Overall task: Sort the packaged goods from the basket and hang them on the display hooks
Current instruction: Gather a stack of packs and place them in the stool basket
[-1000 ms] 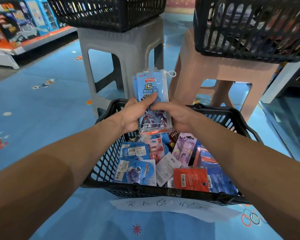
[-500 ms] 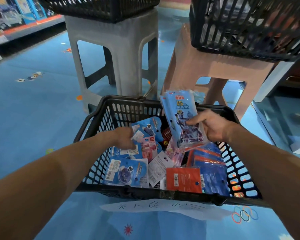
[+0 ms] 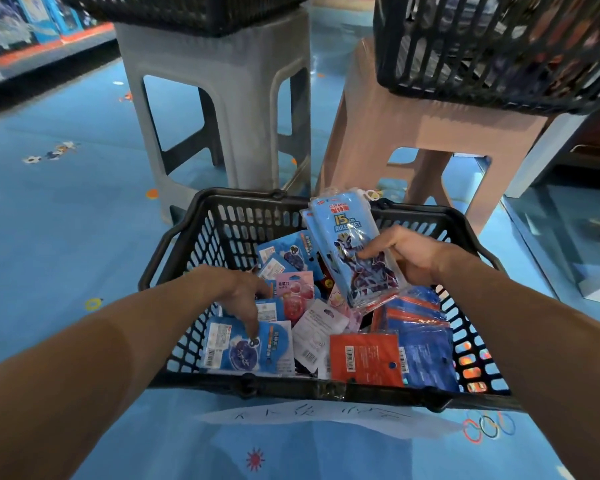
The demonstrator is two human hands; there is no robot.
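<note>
A black plastic basket sits on the blue floor in front of me, holding several packaged goods. My right hand grips a stack of blue 15 cm ruler set packs above the basket's right half. My left hand reaches down into the basket's left side, its fingers extended, one fingertip touching a blue round-window pack. Beside that pack lie a pink pack, a white pack, an orange-red pack and dark blue packs.
A grey stool and a pink stool stand just beyond the basket, each carrying another black basket. A shelf of goods runs at far left. A paper label lies on the floor at the basket's near edge.
My left hand let go of the ruler packs and dropped into the basket's left side, then reached nearer to the blue pack. My right hand kept the ruler packs, shifting them right.
</note>
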